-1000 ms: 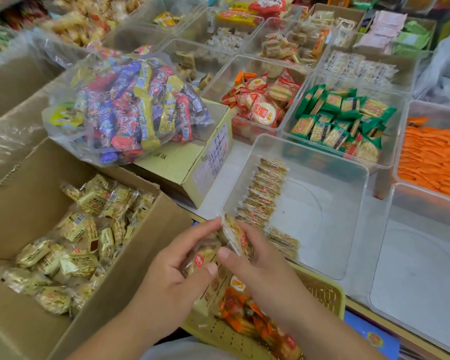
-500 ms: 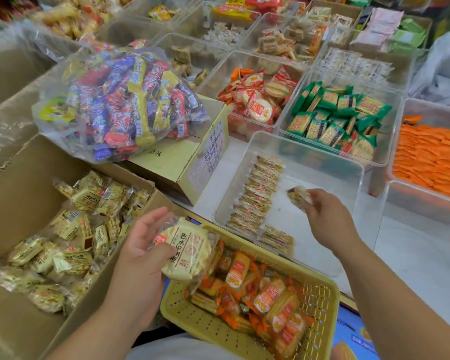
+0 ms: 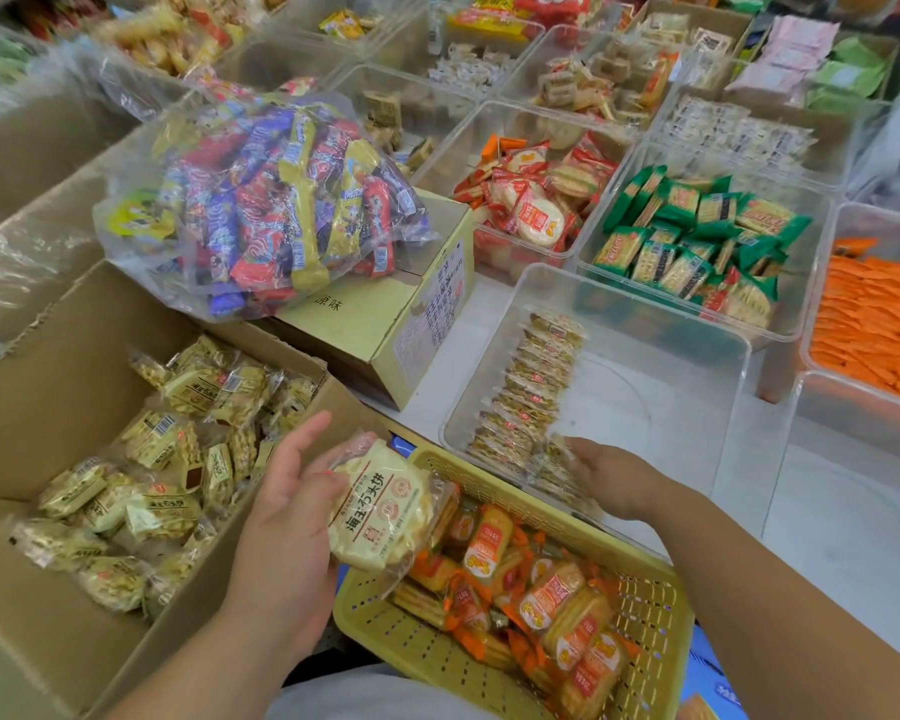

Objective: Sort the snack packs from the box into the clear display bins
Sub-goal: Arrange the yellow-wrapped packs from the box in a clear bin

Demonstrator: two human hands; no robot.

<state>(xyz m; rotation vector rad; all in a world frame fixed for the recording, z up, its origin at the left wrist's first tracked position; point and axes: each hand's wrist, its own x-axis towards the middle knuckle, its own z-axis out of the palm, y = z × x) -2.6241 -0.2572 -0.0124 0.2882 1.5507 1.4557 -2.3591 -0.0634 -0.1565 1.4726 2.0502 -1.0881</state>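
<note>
An open cardboard box (image 3: 37, 407) at the left holds several pale-yellow snack packs (image 3: 157, 444). My left hand (image 3: 287, 517) hovers over the box's right edge and holds a round cream cracker pack (image 3: 380, 511) against the palm, with the fingers raised. Reaching into the clear display bin (image 3: 655, 407), my right hand (image 3: 614, 475) grips a small clear-wrapped pack (image 3: 554, 454) at the near end of a row of the same packs (image 3: 536, 387). The right half of that bin is bare.
A yellow basket (image 3: 650, 605) of orange-wrapped crackers sits in front of me. A bag of mixed candy bars (image 3: 271, 200) lies on a closed carton (image 3: 385, 330). Behind stand clear bins of red-and-white packs (image 3: 536, 200), green packs (image 3: 692, 236) and orange packs (image 3: 874, 314).
My hands separated from above the basket. The right hand carried a small pack over the clear bin, then lowered it to the row's near end. The left hand stays holding the round pack.
</note>
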